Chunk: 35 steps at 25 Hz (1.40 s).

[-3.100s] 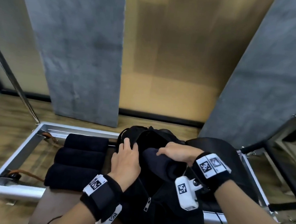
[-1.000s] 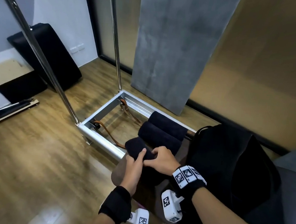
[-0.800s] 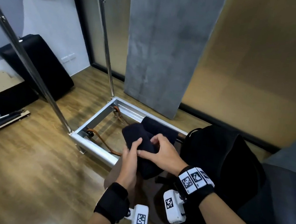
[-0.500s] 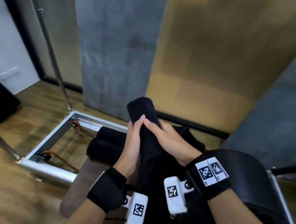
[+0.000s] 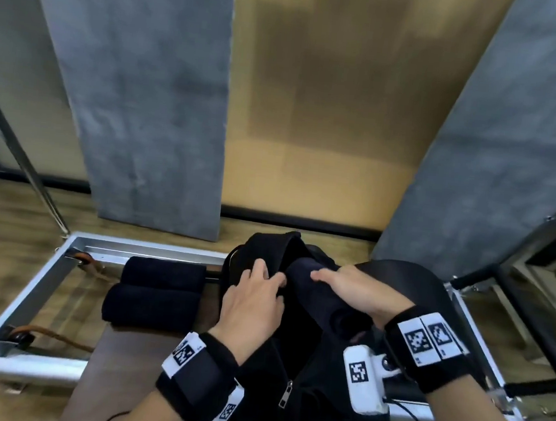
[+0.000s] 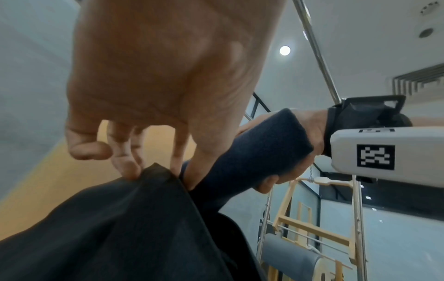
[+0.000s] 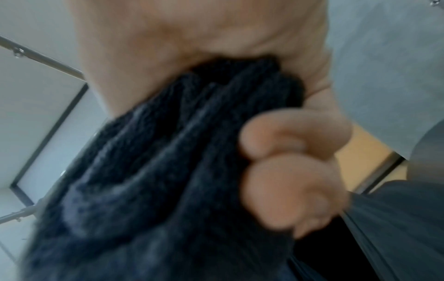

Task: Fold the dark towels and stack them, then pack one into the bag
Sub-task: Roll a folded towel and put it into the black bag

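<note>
A black zip bag (image 5: 292, 364) lies open in front of me. My left hand (image 5: 254, 296) pinches the rim of its opening (image 6: 153, 173) and holds it up. My right hand (image 5: 357, 292) grips a rolled dark towel (image 5: 315, 298), whose far end is inside the bag's mouth. The right wrist view shows fingers (image 7: 288, 171) curled round the towel (image 7: 168, 171). Two more rolled dark towels (image 5: 157, 287) lie side by side to the left of the bag.
A silver metal frame (image 5: 34, 292) with brown straps (image 5: 54, 336) surrounds the towels. Grey padded panels (image 5: 138, 95) lean on the wall behind. A black padded seat (image 5: 430, 303) lies right of the bag. A slanted steel pole (image 5: 20, 158) rises at the left.
Both hands lifted one rolled towel off the row of three and carried it right to the bag. The left hand let go of it and took the bag's rim.
</note>
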### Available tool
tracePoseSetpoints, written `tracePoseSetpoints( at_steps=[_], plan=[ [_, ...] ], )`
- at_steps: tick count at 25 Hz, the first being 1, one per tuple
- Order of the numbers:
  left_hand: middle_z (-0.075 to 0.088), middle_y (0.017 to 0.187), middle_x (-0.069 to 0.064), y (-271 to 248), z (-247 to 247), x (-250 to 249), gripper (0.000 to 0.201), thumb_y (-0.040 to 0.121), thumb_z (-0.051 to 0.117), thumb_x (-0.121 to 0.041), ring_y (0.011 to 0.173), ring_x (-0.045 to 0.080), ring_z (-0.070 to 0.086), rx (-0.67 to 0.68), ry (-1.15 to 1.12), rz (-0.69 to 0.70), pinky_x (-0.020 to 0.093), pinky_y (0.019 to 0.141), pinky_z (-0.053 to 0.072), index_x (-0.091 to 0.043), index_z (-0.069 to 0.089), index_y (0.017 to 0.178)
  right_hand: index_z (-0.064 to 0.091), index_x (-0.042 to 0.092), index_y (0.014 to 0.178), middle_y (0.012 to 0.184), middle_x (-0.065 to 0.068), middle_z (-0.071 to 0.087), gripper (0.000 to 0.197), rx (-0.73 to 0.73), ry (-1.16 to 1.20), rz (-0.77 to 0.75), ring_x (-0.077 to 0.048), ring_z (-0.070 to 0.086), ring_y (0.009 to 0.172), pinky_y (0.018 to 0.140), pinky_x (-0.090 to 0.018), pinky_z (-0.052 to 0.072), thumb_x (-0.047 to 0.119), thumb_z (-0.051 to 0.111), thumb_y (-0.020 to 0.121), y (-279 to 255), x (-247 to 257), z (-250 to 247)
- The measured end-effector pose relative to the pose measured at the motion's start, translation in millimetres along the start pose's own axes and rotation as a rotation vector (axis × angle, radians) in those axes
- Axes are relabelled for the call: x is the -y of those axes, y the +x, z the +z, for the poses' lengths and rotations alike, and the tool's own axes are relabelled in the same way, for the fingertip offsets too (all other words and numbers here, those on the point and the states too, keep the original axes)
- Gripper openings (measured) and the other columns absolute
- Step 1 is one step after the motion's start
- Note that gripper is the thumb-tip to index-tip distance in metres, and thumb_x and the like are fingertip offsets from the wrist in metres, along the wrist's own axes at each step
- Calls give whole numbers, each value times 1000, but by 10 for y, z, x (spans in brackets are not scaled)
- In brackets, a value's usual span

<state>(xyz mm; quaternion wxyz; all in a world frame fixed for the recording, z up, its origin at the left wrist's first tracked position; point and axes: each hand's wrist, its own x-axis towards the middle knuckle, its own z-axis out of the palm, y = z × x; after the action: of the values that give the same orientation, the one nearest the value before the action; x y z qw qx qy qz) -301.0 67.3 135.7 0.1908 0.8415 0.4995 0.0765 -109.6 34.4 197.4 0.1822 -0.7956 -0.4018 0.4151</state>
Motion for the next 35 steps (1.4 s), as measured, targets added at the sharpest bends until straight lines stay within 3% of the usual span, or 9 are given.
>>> tracePoseSetpoints(
  at_steps=[3, 7, 9, 12, 16, 20, 25, 31, 35],
  plan=[
    [39, 129, -1, 62, -31, -5, 37, 99, 50, -4, 107, 26, 57, 42, -45, -50, 41, 77, 50, -14, 57, 134, 60, 9, 125, 107, -4, 71, 60, 46, -50, 38, -24, 72, 94, 72, -34, 52, 59, 56, 92, 268, -6, 200],
    [38, 135, -1, 121, -41, 66, 48, 101, 46, 0, 109, 28, 62, 49, -275, -71, 47, 95, 52, -9, 50, 147, 45, 3, 145, 143, -18, 58, 66, -53, -176, -8, -35, 58, 127, 101, -40, 46, 56, 40, 105, 667, 88, 489],
    [39, 138, -4, 131, -47, 109, 53, 103, 48, -3, 112, 26, 62, 65, -357, -76, 43, 101, 50, -11, 45, 155, 30, 5, 152, 146, -21, 54, 65, -117, -193, -3, -39, 56, 130, 101, -41, 44, 51, 40, 107, 830, 64, 673],
    [39, 132, -9, 141, -72, 181, 52, 103, 48, -4, 100, 20, 61, 33, -420, -82, 36, 93, 52, -13, 46, 155, 9, 8, 161, 142, -26, 56, 72, -121, -189, 79, -41, 60, 124, 98, -42, 47, 43, 44, 108, 996, -54, 924],
    [38, 129, -11, 142, -77, 240, 54, 103, 48, -5, 85, 18, 56, 15, -446, -67, 33, 82, 50, -14, 45, 156, 4, 3, 161, 146, -29, 51, 77, -113, -350, 177, -41, 56, 132, 107, -45, 45, 44, 43, 109, 1115, -69, 1032],
    [24, 151, -13, 152, -91, 266, 67, 100, 46, -2, 90, 25, 64, 67, -411, -60, 45, 87, 54, -24, 33, 161, 12, -3, 159, 158, -27, 37, 72, -80, -485, 224, -43, 43, 143, 113, -45, 38, 42, 40, 110, 1112, -17, 1087],
    [1, 167, -18, 191, -8, 241, 83, 98, 47, 0, 79, 22, 63, 77, -349, -37, 38, 73, 52, -26, 11, 168, 22, 1, 157, 156, -24, 41, 67, -50, -538, 264, -40, 46, 142, 111, -43, 41, 42, 45, 109, 1107, -130, 1104],
    [23, 159, -21, 147, 80, 314, 61, 104, 50, -17, 87, 12, 61, -63, -321, 61, 37, 77, 55, -36, 37, 160, 34, 3, 153, 149, -20, 52, 85, -58, -601, 226, -36, 54, 135, 104, -40, 46, 68, 43, 100, 988, 21, 846],
    [44, 135, -23, 60, 124, 451, 33, 108, 50, -45, 99, 3, 60, -334, -609, 86, 22, 83, 52, -38, 58, 139, 62, 10, 116, 124, -16, 66, 42, -256, -642, -74, -38, 64, 115, 89, -39, 52, 47, 50, 102, 652, 626, 440]
  ],
)
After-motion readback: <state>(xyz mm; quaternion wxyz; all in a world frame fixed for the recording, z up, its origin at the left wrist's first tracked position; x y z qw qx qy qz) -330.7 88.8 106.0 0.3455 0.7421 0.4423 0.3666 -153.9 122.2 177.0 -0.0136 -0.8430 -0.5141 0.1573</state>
